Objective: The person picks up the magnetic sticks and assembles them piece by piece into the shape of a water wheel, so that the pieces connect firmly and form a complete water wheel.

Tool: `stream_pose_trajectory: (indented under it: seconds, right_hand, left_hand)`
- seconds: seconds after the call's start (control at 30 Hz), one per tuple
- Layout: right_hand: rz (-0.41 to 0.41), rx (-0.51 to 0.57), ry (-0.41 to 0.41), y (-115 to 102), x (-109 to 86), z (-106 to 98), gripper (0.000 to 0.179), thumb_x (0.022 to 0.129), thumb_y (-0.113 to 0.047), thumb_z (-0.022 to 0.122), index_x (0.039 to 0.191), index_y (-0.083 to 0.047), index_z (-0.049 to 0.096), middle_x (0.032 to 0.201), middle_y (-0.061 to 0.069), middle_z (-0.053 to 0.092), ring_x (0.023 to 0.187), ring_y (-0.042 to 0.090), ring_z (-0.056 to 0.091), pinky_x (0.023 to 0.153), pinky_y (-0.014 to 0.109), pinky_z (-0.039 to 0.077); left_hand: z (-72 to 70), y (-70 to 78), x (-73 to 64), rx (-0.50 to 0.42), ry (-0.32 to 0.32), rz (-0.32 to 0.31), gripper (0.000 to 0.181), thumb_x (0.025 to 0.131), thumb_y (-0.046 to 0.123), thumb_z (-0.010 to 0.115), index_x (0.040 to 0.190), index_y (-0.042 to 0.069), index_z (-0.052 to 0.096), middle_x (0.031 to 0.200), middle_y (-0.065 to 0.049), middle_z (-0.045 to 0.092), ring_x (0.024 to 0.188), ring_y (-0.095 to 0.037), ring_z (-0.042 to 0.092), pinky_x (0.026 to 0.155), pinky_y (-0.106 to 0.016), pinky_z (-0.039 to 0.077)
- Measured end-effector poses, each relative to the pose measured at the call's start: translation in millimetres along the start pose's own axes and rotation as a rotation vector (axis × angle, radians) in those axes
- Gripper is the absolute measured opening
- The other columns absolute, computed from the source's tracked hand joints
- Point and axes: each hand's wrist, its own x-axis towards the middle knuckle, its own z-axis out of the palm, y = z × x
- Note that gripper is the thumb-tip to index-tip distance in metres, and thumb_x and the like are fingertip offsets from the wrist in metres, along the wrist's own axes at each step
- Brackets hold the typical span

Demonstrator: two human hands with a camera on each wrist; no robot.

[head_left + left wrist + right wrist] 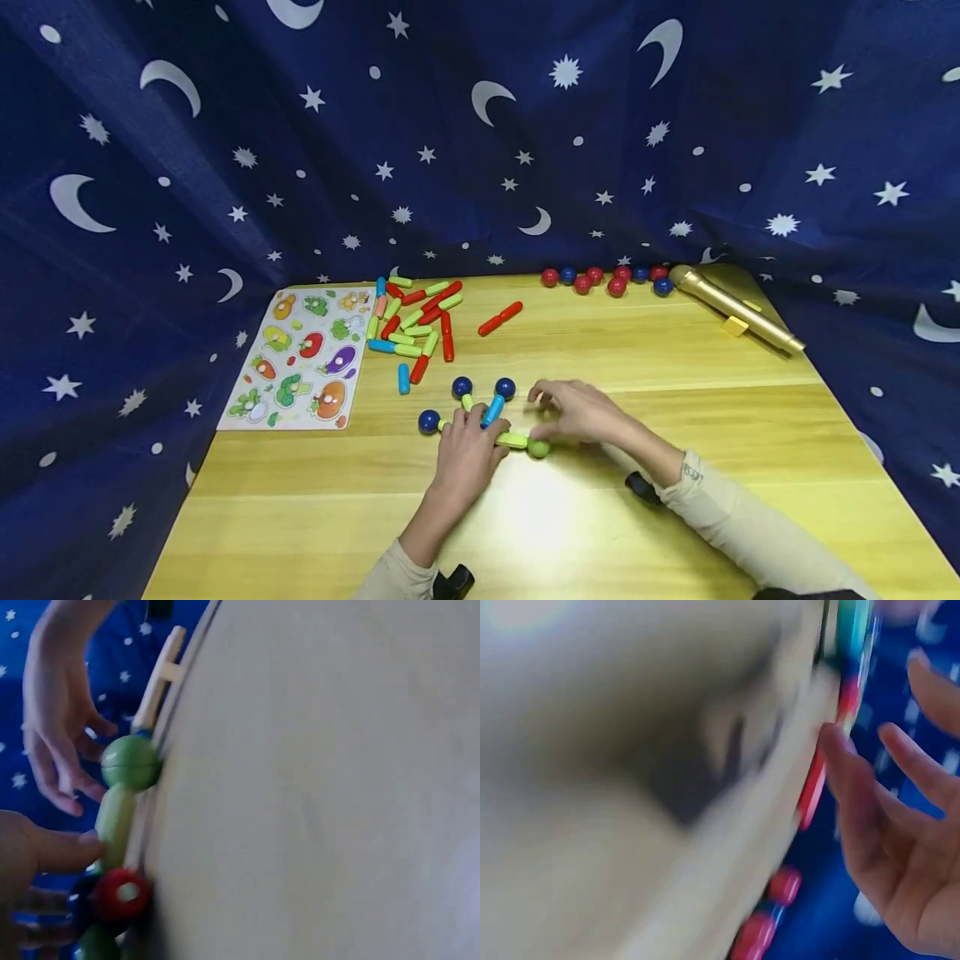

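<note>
On the table lies a built piece of magnetic sticks and balls. Its light green stick [512, 440] ends in a green ball [537, 447] on the right; a blue stick [492, 411] and other green sticks reach out to dark blue balls [505, 387]. My left hand [463, 458] grips the piece near its middle, covering part of it. In the left wrist view the thumb lies against the green stick, beside a red ball [120, 894]. My right hand [581, 412], fingers loosely bent and holding nothing, hovers just right of the green ball.
Several loose red, green and blue sticks [447, 346] lie behind, beside a vegetable picture board [352, 333] at left. A single red pair of sticks [500, 318] lies apart. Red and blue balls [582, 284] line the back edge, near a gold microphone [738, 310].
</note>
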Motion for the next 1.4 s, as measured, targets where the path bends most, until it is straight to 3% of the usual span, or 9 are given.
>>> stream_pose_trajectory:
  seconds: [0.1,0.23,0.37,0.47,0.63,0.83,0.97,1.13,1.4]
  right_hand:
    - [0.064,-0.055,0.124,23.6,32.3,-32.9,0.040,0.088,-0.032,0.071,0.124,-0.015,0.061,0.124,0.015,0.064,0.109,0.036,0.062,0.084,0.053,0.051]
    - [0.143,-0.151,0.291,66.3,83.1,-68.0,0.043,0.091,-0.009,0.056,0.133,-0.011,0.055,0.140,0.022,0.049,0.105,0.044,0.059,0.078,0.055,0.051]
    - [0.196,-0.238,0.275,95.8,115.8,-80.5,0.054,0.086,0.001,0.048,0.139,-0.007,0.049,0.148,0.024,0.039,0.112,0.049,0.056,0.087,0.058,0.049]
    - [0.214,-0.295,0.252,104.8,125.2,-77.7,0.049,0.088,-0.002,0.050,0.136,-0.006,0.053,0.139,0.025,0.047,0.117,0.049,0.054,0.093,0.058,0.048]
    - [0.202,-0.340,0.281,107.4,125.8,-69.1,0.037,0.090,-0.008,0.056,0.126,-0.004,0.059,0.117,0.027,0.054,0.099,0.050,0.059,0.083,0.057,0.051]
    - [0.146,-0.326,0.300,99.0,116.0,-63.9,0.038,0.088,-0.007,0.062,0.125,-0.002,0.058,0.117,0.028,0.054,0.094,0.049,0.061,0.082,0.055,0.052]
    - [0.119,-0.307,0.322,93.9,108.7,-61.1,0.037,0.087,-0.008,0.065,0.123,-0.001,0.059,0.115,0.027,0.056,0.095,0.045,0.062,0.083,0.054,0.051]
    - [0.097,-0.282,0.339,88.0,93.8,-55.7,0.034,0.085,-0.013,0.069,0.116,-0.001,0.062,0.106,0.024,0.062,0.092,0.042,0.064,0.080,0.053,0.051]
    - [0.029,-0.202,0.354,63.6,50.0,-38.2,0.034,0.082,-0.019,0.076,0.111,-0.004,0.067,0.101,0.017,0.068,0.090,0.033,0.067,0.077,0.048,0.053]
  left_hand:
    - [-6.9,-6.3,-6.8,-0.046,-0.039,0.031,0.022,0.089,0.022,0.070,0.108,0.031,0.070,0.125,-0.007,0.062,0.103,-0.026,0.057,0.069,-0.031,0.039]
    - [-17.1,-21.3,-15.2,-0.085,-0.128,0.101,0.025,0.089,0.010,0.067,0.098,0.033,0.072,0.134,-0.006,0.058,0.117,-0.027,0.053,0.077,-0.035,0.036]
    - [-17.9,-28.7,-19.9,-0.076,-0.181,0.133,0.025,0.089,0.011,0.067,0.092,0.035,0.073,0.138,-0.005,0.056,0.120,-0.025,0.051,0.081,-0.038,0.035]
    - [-14.1,-25.4,-22.3,-0.050,-0.162,0.127,0.021,0.087,0.014,0.071,0.092,0.035,0.074,0.135,-0.006,0.057,0.116,-0.025,0.053,0.081,-0.039,0.036]
    - [-6.8,-14.9,-21.8,0.018,-0.105,0.132,0.021,0.082,0.026,0.076,0.100,0.035,0.074,0.127,-0.009,0.059,0.105,-0.026,0.053,0.078,-0.038,0.037]
    - [-2.2,-7.2,-14.0,0.075,-0.025,0.137,0.021,0.079,0.031,0.078,0.099,0.036,0.075,0.123,-0.007,0.059,0.103,-0.024,0.052,0.077,-0.036,0.036]
    - [-1.8,-5.8,-6.7,0.075,-0.008,0.170,0.018,0.079,0.030,0.079,0.096,0.034,0.075,0.130,-0.006,0.058,0.114,-0.025,0.054,0.081,-0.040,0.040]
    - [-3.1,-4.9,-0.6,0.077,-0.036,0.199,0.020,0.076,0.031,0.082,0.095,0.031,0.074,0.139,-0.004,0.057,0.128,-0.023,0.053,0.084,-0.043,0.044]
    - [-5.5,-1.9,5.6,0.165,-0.022,0.182,0.021,0.073,0.040,0.083,0.091,0.035,0.074,0.118,0.000,0.067,0.099,-0.022,0.060,0.071,-0.037,0.041]
